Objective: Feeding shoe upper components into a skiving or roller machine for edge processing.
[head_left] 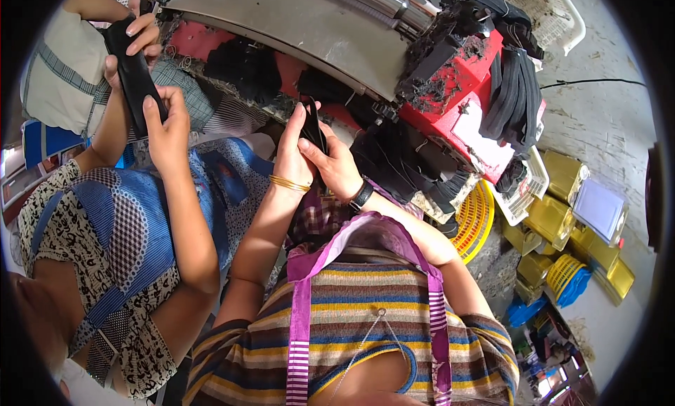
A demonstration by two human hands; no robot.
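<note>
Head camera, our only view, shows both our hands close together in front of the chest, beside the long grey machine panel (302,36). Our left hand (292,153) pinches a narrow black strip (311,127) near its upper end, fingers pointing up; our right hand (339,168) is curled around it lower down, thumb laid across. The strip lies between the two palms, upright and seemingly folded or layered; how many layers, we cannot tell.

To handle it well, we should keep the left pinch light but steady, let the right thumb smooth the layers flat, and line up the edges without twisting. Lint clings to the red machine housing (450,117) nearby, so we would do best to hold the strip clear of it, and apart from the black bundle (517,100) hanging there and the neighbour's black piece (133,79) at left.
</note>
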